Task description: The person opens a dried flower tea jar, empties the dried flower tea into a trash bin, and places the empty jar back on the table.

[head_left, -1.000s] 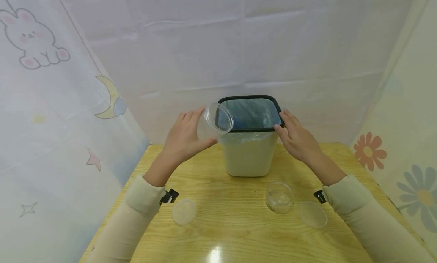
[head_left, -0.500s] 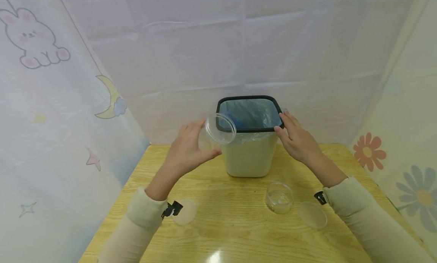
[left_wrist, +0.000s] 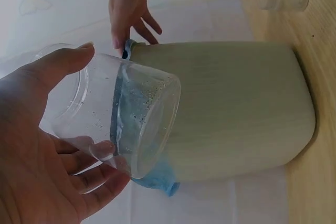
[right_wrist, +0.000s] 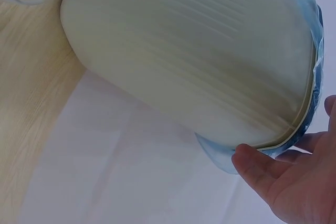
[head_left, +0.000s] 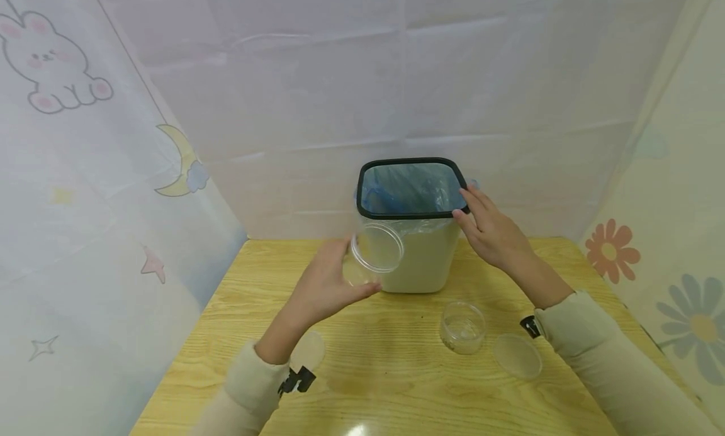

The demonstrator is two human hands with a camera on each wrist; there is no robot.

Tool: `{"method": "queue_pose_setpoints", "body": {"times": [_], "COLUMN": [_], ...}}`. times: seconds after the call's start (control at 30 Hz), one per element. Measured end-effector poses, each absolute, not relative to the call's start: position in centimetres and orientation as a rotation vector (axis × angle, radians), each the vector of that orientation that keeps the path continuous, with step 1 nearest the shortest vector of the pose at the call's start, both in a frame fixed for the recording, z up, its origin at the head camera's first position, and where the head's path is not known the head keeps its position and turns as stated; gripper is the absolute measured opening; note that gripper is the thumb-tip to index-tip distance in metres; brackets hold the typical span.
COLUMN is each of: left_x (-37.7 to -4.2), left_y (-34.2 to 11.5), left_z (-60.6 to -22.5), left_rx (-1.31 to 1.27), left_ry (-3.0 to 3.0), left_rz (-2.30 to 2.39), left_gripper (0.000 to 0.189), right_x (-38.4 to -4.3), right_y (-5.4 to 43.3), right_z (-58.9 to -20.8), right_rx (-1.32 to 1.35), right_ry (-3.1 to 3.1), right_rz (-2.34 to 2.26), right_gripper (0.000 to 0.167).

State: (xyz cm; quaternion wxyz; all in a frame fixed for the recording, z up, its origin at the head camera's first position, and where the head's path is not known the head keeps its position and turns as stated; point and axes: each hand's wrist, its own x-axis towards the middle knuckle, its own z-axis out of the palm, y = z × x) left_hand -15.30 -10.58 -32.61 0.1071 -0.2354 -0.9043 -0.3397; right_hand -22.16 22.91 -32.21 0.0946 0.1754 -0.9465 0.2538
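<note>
My left hand (head_left: 323, 288) holds a clear plastic container (head_left: 376, 250) by its side, thumb on one side and fingers on the other. It is tilted, its mouth lower than the bin's rim, in front of the bin. Small dark specks cling near its base in the left wrist view, where the container (left_wrist: 134, 108) looks otherwise see-through. My right hand (head_left: 497, 236) touches the right front corner of the trash bin (head_left: 425, 257). The fingers look fairly straight on its black rim. A bluish bag (head_left: 416, 187) lines the bin.
A second clear container (head_left: 463, 328) stands on the wooden table (head_left: 391, 392), right of the middle. Beside it lies a round flat lid (head_left: 517, 357). Another lid (head_left: 308, 351) lies at left, partly covered by the left wrist. Patterned cloth hangs behind and on both sides.
My left hand has brought the container down and to the right, from beside the bin's rim to in front of the bin. The right hand has stayed at the rim.
</note>
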Motion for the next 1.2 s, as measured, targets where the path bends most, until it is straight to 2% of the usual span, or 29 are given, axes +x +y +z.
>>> {"method": "queue_pose_setpoints", "body": {"times": [0.2,0.7,1.2], "left_x": [-14.6,-13.0,-11.6], "left_y": [-9.6,-7.9,-8.3], "left_z": [-35.1,-40.2,-43.8], "left_rx": [-0.748,-0.822,-0.792], "left_ry": [-2.748,-2.893,-2.996], "left_rz": [-1.051,-1.149,-1.278], "left_gripper": [0.088,0.088,0.106], "right_x": [-22.6,-22.9,-22.9], "right_y": [22.8,22.9,22.5], "right_z": [-32.4,-32.6,-32.0], "right_rx": [0.524,0.52,0.471], "right_ry": [-2.816,-2.841,-2.858], "right_rz": [0.758,0.745,0.718], "right_gripper": [0.071,0.071,0.075]}}
